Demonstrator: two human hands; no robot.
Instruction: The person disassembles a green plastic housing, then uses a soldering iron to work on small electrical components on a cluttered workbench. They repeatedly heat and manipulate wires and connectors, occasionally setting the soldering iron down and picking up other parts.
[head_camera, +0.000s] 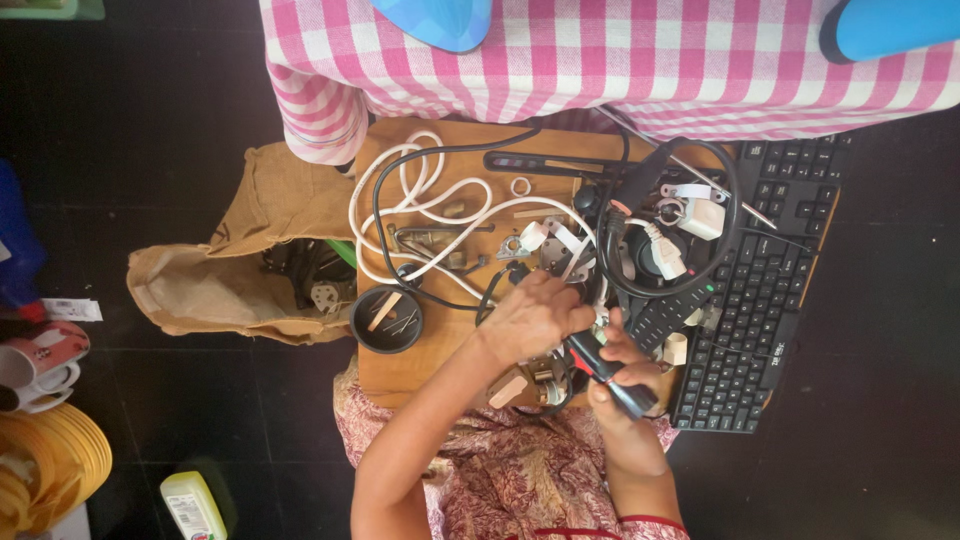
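Observation:
My right hand (622, 385) is closed around a screwdriver (607, 371) with a black and red handle, its tip pointing up-left under my left hand. My left hand (532, 317) grips a small metal part (553, 258) on a wooden board (410, 375), fingers curled over it. A tangle of white cable (420, 205) and black cable (385, 185) lies just beyond both hands. A small metal fitting (540, 382) rests below my left wrist.
A black keyboard (765, 300) lies on the right. A round black dish (387, 320) with small pieces sits left of my hands. A burlap bag (220, 285) holds parts at left. A pink checked cloth (600, 60) covers the far side. Mugs (40, 362) stand at far left.

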